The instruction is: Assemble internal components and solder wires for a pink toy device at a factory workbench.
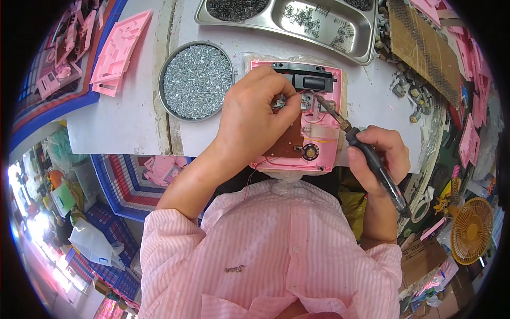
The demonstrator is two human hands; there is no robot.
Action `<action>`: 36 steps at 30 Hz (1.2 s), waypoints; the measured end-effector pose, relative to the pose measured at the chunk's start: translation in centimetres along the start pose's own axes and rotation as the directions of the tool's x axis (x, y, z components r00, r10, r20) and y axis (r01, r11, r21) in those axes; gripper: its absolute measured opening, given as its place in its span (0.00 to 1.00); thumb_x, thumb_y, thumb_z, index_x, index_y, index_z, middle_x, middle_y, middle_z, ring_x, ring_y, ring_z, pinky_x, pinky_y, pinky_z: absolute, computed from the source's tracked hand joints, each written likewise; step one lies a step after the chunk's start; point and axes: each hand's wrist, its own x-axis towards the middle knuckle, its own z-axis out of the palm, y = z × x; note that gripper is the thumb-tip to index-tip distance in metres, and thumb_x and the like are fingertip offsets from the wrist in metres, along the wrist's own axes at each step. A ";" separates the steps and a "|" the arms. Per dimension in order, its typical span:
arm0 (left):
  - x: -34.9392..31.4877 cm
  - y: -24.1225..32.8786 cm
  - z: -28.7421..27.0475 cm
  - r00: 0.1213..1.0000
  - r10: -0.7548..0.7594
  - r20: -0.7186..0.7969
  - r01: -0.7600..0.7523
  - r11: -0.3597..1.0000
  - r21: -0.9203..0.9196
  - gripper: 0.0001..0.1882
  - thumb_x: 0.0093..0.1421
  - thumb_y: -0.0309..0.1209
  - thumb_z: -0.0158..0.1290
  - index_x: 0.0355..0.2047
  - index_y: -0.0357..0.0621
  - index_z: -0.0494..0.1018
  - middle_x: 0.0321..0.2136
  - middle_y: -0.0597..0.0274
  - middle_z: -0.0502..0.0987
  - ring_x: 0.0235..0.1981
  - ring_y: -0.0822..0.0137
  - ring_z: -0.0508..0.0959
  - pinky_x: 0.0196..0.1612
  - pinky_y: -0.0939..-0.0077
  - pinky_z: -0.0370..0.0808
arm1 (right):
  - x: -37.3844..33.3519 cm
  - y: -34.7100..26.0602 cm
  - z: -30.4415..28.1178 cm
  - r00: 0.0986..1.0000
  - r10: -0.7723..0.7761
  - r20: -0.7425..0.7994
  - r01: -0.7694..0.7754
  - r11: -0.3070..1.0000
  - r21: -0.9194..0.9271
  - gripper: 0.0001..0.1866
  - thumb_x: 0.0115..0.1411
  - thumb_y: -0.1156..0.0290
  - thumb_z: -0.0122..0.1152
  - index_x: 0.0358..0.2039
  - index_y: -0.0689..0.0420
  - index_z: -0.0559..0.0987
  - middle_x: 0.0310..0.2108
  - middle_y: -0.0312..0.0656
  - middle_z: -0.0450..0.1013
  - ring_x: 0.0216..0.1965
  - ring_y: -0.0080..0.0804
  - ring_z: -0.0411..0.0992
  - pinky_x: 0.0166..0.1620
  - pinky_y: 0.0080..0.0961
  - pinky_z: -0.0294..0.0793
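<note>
- A white table [122, 127] bears a round dish [161, 85] of small silvery screws and, farther back, a steel tray [280, 26] with small metal springs.
- Blue-rimmed baskets [33, 121] with pink parts stand at the left; a yellow fan [472, 231] is at the lower right.
- The pink casing [330, 155] lies open on the table, right of the dish, with a black part [313, 82], a brown board [287, 144], a round speaker-like disc [310, 152] and thin wires inside.
- The left hand [252, 109] arches over the casing, thumb and forefinger nearly together; whether they pinch anything, I cannot tell.
- The right hand [383, 154] grips a soldering iron [378, 169], tip slanting toward the casing's upper right.
</note>
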 end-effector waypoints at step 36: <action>-0.4 -0.2 0.9 0.989 0.095 -0.110 -0.082 0.990 0.116 0.07 0.51 0.23 0.63 0.27 0.41 0.75 0.27 0.60 0.73 0.23 0.59 0.76 0.24 0.66 0.75 | 1.9 0.7 -0.3 0.983 -0.082 0.163 0.100 0.989 -0.105 0.16 0.46 0.78 0.71 0.37 0.57 0.79 0.18 0.36 0.72 0.15 0.28 0.67 0.20 0.24 0.64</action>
